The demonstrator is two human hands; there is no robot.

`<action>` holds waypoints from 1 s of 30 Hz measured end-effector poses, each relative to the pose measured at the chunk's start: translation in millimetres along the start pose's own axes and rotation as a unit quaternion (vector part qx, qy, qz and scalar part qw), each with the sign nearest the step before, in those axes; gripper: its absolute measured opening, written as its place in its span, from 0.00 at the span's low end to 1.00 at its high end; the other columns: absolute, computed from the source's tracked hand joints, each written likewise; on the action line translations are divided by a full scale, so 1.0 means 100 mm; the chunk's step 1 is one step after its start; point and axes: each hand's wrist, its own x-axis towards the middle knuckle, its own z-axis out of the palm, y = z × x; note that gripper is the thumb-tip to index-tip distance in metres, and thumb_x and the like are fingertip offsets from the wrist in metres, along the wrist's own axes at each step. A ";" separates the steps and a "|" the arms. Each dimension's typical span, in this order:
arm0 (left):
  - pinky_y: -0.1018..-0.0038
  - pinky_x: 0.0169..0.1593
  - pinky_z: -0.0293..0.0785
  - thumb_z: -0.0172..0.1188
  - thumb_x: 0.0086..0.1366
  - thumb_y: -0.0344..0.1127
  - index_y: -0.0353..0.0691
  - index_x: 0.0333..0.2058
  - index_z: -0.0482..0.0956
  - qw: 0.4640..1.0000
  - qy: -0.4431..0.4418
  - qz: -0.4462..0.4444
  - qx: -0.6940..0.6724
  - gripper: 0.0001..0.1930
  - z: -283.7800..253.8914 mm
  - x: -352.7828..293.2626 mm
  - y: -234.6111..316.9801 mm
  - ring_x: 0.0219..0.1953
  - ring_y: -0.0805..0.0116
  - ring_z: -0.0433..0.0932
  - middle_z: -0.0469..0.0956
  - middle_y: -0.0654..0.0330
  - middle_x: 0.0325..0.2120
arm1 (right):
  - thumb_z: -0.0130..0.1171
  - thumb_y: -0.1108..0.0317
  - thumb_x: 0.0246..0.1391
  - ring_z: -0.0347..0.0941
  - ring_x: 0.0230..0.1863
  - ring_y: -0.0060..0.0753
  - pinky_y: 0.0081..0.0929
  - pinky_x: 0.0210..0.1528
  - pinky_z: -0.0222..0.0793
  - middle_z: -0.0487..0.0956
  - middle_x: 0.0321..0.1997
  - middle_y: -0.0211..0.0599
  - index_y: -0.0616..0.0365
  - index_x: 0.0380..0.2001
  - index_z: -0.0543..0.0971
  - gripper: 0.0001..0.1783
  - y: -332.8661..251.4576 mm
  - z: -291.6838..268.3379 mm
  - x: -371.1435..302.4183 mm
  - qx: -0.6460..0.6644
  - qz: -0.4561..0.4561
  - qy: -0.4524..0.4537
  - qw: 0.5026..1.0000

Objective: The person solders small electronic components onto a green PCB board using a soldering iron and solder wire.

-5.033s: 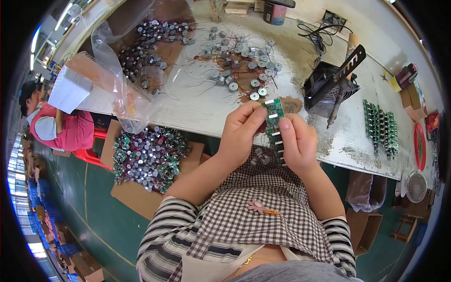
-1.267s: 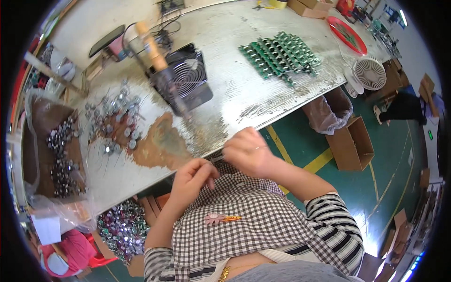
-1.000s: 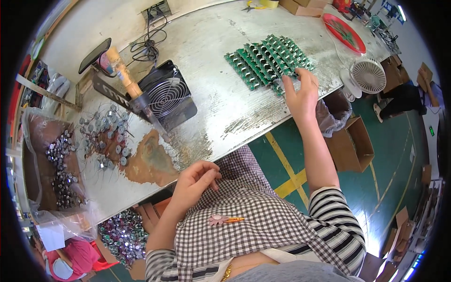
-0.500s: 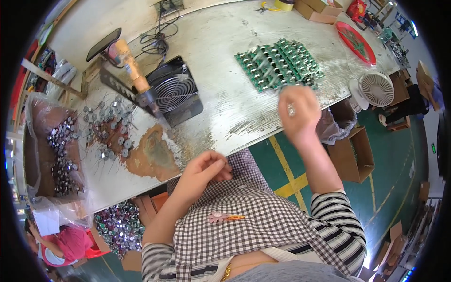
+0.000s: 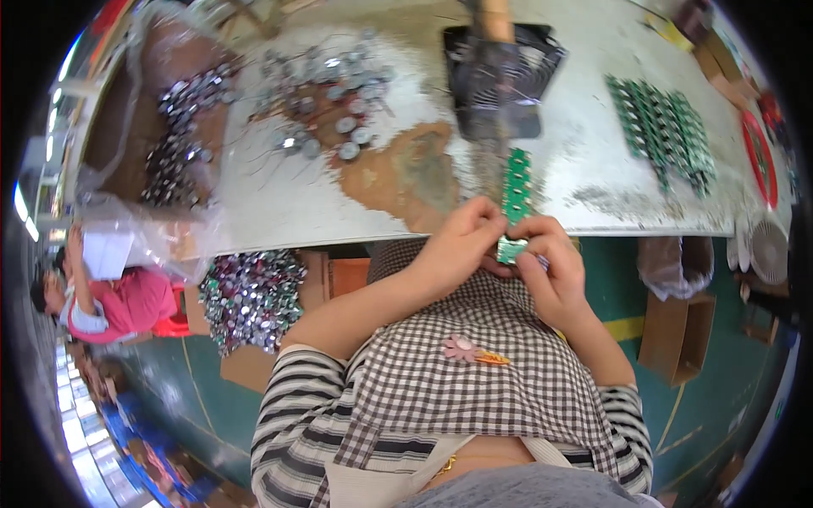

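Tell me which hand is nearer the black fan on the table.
Left, narrowly. The left hand sits just below the fan; the right hand is lower, both holding the green strip.

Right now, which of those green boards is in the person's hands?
The lone green strip at the table's near edge, pinched by the left hand and right hand; the other boards lie grouped farther right.

We see only the upper part of the green board (image 5: 515, 190); its lower end is hidden behind our left hand (image 5: 461, 241) and right hand (image 5: 550, 269). Parts on it are too small to tell.
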 end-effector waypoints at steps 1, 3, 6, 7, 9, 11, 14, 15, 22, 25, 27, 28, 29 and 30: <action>0.73 0.29 0.81 0.47 0.69 0.37 0.35 0.38 0.65 0.999 -0.001 0.025 0.024 0.10 -0.05 -0.02 -0.01 0.29 0.70 0.77 0.71 0.59 0.28 | 0.56 0.79 0.49 0.72 0.35 0.35 0.26 0.36 0.67 0.75 0.40 0.46 0.63 0.25 0.71 0.04 -0.01 0.01 -0.01 0.066 0.040 -0.012 0.997; 0.77 0.28 0.79 0.48 0.69 0.39 0.37 0.37 0.67 0.997 -0.045 0.002 0.058 0.10 -0.14 -0.09 0.11 0.29 0.74 0.77 0.73 0.61 0.27 | 0.53 0.79 0.53 0.70 0.36 0.25 0.22 0.37 0.66 0.76 0.41 0.43 0.64 0.25 0.73 0.03 -0.03 0.05 -0.01 0.230 0.132 0.010 0.964; 0.80 0.27 0.74 0.54 0.65 0.36 0.33 0.35 0.73 0.959 0.041 0.142 0.243 0.10 -0.36 -0.18 0.34 0.23 0.75 0.76 0.75 0.62 0.23 | 0.52 0.80 0.51 0.68 0.35 0.25 0.21 0.40 0.63 0.77 0.38 0.45 0.65 0.24 0.73 0.04 0.10 0.06 0.01 0.316 0.146 0.060 0.936; 0.79 0.28 0.72 0.56 0.64 0.34 0.33 0.34 0.75 0.897 0.116 0.250 0.346 0.08 -0.50 -0.19 0.42 0.25 0.74 0.77 0.75 0.62 0.24 | 0.52 0.80 0.51 0.68 0.36 0.26 0.22 0.40 0.62 0.77 0.37 0.46 0.65 0.24 0.74 0.03 0.09 0.05 0.03 0.326 0.137 0.079 0.932; 0.75 0.31 0.70 0.59 0.58 0.31 0.34 0.31 0.79 0.747 0.265 0.416 0.446 0.06 -0.81 -0.20 0.71 0.28 0.68 0.76 0.76 0.59 0.25 | 0.52 0.80 0.48 0.68 0.38 0.29 0.24 0.42 0.62 0.77 0.38 0.48 0.65 0.23 0.72 0.03 0.10 0.04 0.06 0.311 0.111 0.113 0.937; 0.71 0.34 0.70 0.61 0.56 0.32 0.35 0.30 0.80 0.621 0.362 0.442 0.537 0.06 -1.13 -0.21 0.97 0.30 0.63 0.75 0.77 0.58 0.26 | 0.51 0.81 0.48 0.69 0.40 0.30 0.25 0.44 0.62 0.76 0.40 0.49 0.64 0.24 0.71 0.03 0.14 0.00 0.08 0.270 0.088 0.125 0.951; 0.68 0.35 0.70 0.62 0.54 0.34 0.38 0.30 0.81 0.511 0.385 0.401 0.656 0.07 -1.59 -0.10 1.16 0.31 0.59 0.74 0.76 0.57 0.27 | 0.51 0.82 0.49 0.69 0.42 0.31 0.25 0.47 0.62 0.75 0.42 0.48 0.64 0.25 0.71 0.03 0.18 0.03 0.15 0.206 0.080 0.159 0.962; 0.65 0.35 0.70 0.63 0.53 0.34 0.40 0.29 0.82 0.468 0.369 0.378 0.709 0.06 -1.73 -0.02 1.16 0.31 0.59 0.74 0.75 0.57 0.26 | 0.51 0.82 0.49 0.68 0.44 0.31 0.24 0.48 0.61 0.75 0.45 0.48 0.63 0.26 0.71 0.03 0.22 0.01 0.16 0.178 0.066 0.144 0.971; 0.72 0.37 0.71 0.62 0.55 0.33 0.37 0.28 0.82 0.687 0.395 0.368 0.486 0.06 -1.91 0.00 1.27 0.31 0.62 0.76 0.78 0.59 0.31 | 0.51 0.81 0.52 0.67 0.45 0.31 0.26 0.50 0.61 0.73 0.49 0.48 0.63 0.27 0.70 0.03 0.29 0.05 0.27 0.076 0.038 0.174 0.981; 0.81 0.37 0.68 0.57 0.62 0.32 0.32 0.30 0.79 0.645 0.388 0.483 0.446 0.08 -1.65 -0.11 1.25 0.32 0.74 0.74 0.78 0.59 0.33 | 0.49 0.80 0.54 0.67 0.46 0.32 0.27 0.52 0.60 0.73 0.49 0.49 0.63 0.28 0.69 0.02 0.32 0.07 0.29 0.085 -0.011 0.171 0.981; 0.81 0.36 0.68 0.57 0.62 0.31 0.32 0.31 0.78 0.730 0.322 0.499 0.338 0.07 -1.33 -0.13 1.16 0.31 0.74 0.74 0.78 0.56 0.33 | 0.48 0.80 0.54 0.66 0.48 0.33 0.29 0.53 0.60 0.73 0.49 0.49 0.63 0.28 0.69 0.02 0.30 0.09 0.30 0.091 -0.009 0.181 0.979; 0.82 0.34 0.68 0.56 0.62 0.30 0.32 0.31 0.77 0.799 0.249 0.501 0.222 0.06 -1.17 -0.14 1.10 0.30 0.74 0.74 0.77 0.54 0.34 | 0.47 0.80 0.55 0.66 0.49 0.34 0.30 0.54 0.59 0.73 0.49 0.50 0.63 0.29 0.68 0.02 0.30 0.10 0.30 0.098 -0.007 0.192 0.977; 0.84 0.30 0.67 0.57 0.62 0.30 0.32 0.33 0.77 0.887 0.201 0.389 0.145 0.06 -1.06 -0.20 1.04 0.26 0.78 0.73 0.77 0.57 0.29 | 0.49 0.81 0.53 0.68 0.48 0.37 0.31 0.53 0.62 0.74 0.47 0.50 0.64 0.28 0.69 0.02 0.30 0.11 0.31 0.066 -0.009 0.197 0.978; 0.86 0.25 0.66 0.58 0.62 0.31 0.33 0.34 0.78 0.950 0.152 0.264 0.067 0.06 -0.92 -0.29 0.97 0.22 0.81 0.71 0.77 0.61 0.23 | 0.51 0.82 0.51 0.70 0.46 0.38 0.31 0.51 0.63 0.75 0.46 0.51 0.65 0.28 0.70 0.03 0.28 0.10 0.33 0.016 -0.034 0.178 0.983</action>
